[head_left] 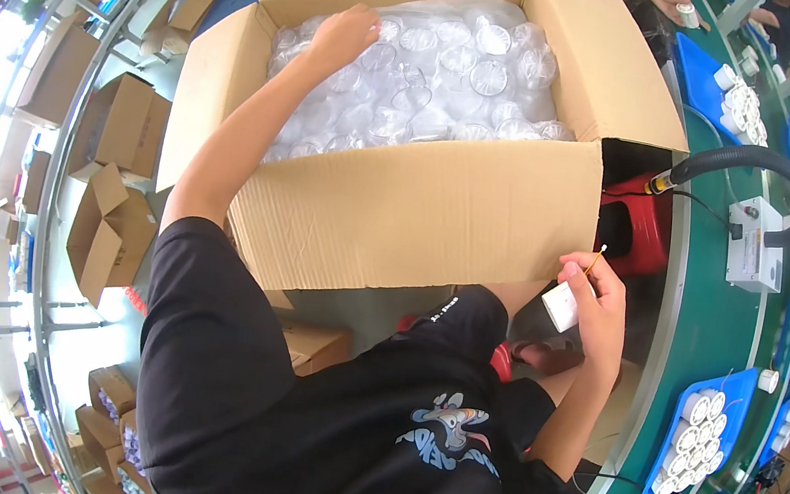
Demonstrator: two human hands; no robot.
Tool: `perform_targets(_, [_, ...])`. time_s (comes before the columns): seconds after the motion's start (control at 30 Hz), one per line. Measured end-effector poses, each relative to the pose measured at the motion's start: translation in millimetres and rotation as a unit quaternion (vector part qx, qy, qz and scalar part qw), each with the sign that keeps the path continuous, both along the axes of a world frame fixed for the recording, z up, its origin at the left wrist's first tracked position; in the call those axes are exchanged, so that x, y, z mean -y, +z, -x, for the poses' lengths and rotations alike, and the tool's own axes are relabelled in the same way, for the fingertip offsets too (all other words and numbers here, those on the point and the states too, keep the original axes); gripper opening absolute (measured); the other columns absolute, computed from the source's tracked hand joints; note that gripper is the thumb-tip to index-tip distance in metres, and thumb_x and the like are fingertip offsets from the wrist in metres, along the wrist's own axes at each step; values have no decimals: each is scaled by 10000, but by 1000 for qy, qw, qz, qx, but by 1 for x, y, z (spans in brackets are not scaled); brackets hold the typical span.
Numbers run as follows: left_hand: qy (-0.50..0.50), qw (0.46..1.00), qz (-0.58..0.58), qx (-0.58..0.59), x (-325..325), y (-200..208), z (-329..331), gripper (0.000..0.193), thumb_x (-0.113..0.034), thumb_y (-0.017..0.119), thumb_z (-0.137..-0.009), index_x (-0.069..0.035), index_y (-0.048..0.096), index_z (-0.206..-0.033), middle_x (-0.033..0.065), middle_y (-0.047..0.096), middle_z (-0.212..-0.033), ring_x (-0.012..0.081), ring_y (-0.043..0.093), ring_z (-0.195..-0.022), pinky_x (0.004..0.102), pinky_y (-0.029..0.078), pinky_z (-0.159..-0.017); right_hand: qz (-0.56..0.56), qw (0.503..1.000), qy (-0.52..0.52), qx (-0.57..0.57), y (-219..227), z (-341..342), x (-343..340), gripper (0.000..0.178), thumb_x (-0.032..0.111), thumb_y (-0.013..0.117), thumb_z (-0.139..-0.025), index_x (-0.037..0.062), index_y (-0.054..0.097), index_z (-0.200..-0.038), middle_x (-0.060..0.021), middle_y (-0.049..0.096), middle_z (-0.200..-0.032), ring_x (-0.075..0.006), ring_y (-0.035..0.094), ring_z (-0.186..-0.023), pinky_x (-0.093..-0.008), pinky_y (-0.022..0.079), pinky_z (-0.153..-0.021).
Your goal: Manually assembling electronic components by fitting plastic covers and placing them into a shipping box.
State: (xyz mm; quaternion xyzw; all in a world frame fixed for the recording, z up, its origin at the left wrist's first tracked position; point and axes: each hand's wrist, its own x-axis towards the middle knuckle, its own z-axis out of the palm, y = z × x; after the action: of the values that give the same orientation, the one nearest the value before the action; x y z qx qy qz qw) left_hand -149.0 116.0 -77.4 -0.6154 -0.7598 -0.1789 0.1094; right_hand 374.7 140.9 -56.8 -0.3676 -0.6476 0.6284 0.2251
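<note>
A large open cardboard box (410, 214) stands in front of me, lined with a clear bag and filled with round, clear plastic covers (489, 77). My left hand (347, 35) reaches into its far left part, among the covers. Its fingers are bent together, and whatever they grip is hidden. Beside the box's near right corner, my right hand (600, 311) is closed on a small white cylindrical part (560, 308). From the same hand a thin orange stick or wire (596, 258) with a white tip sticks up.
Along the right runs a green workbench (698, 320) carrying a blue tray (743, 392) of white cylindrical parts and a grey box with a black hose (756, 247). A red stool (642, 226) is beneath the carton flap. Cardboard boxes (123, 133) and metal racking line the left. Another person's hand (673, 5) shows at the top.
</note>
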Motion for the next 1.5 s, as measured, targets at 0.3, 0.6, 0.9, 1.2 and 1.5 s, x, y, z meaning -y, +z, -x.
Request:
perform_targets(0.3, [54, 992, -69, 87, 8, 42, -4, 243, -271, 626, -841, -70, 695, -960, 163, 658, -983, 355, 622, -925, 423, 489, -821, 22, 1000, 0, -8, -3, -3, -2, 190, 186, 633, -918, 5, 638, -978, 15, 592, -789, -37, 515, -693, -198, 398, -602])
perform_targets(0.6, [-12, 990, -139, 3, 17, 51, -9, 268, -262, 664, -861, -6, 701, -934, 58, 674, -796, 145, 602, -746, 282, 466, -729, 6, 1000, 10, 9, -9, 5, -4, 201, 199, 630, -926, 3, 634, -973, 16, 585, -777, -31, 507, -679, -196, 392, -588])
perform_targets(0.9, [95, 796, -418, 428, 82, 98, 32, 150, -175, 638, -860, -41, 691, -902, -12, 619, -801, 57, 526, -697, 222, 434, -631, 37, 999, -2, -22, -14, 4, -1, 199, 198, 638, -925, 8, 640, -985, 16, 594, -782, -31, 529, -670, -196, 402, -583])
perform_targets(1.2, [175, 979, 100, 44, 129, 49, -37, 412, -431, 634, -871, -23, 690, -882, 173, 650, -947, 356, 606, -856, 425, 482, -782, 21, 1000, 0, -11, -18, 2, -1, 195, 194, 627, -932, 8, 641, -989, 20, 593, -779, -33, 525, -672, -197, 401, -584])
perform_targets(1.5, [-1, 997, 21, 68, 112, 18, -35, 260, -297, 625, -880, -48, 652, -947, 145, 641, -941, 357, 604, -882, 436, 472, -781, 15, 1000, -10, -12, -23, 4, 4, 210, 211, 626, -934, 6, 637, -983, 24, 584, -780, -28, 515, -674, -196, 397, -584])
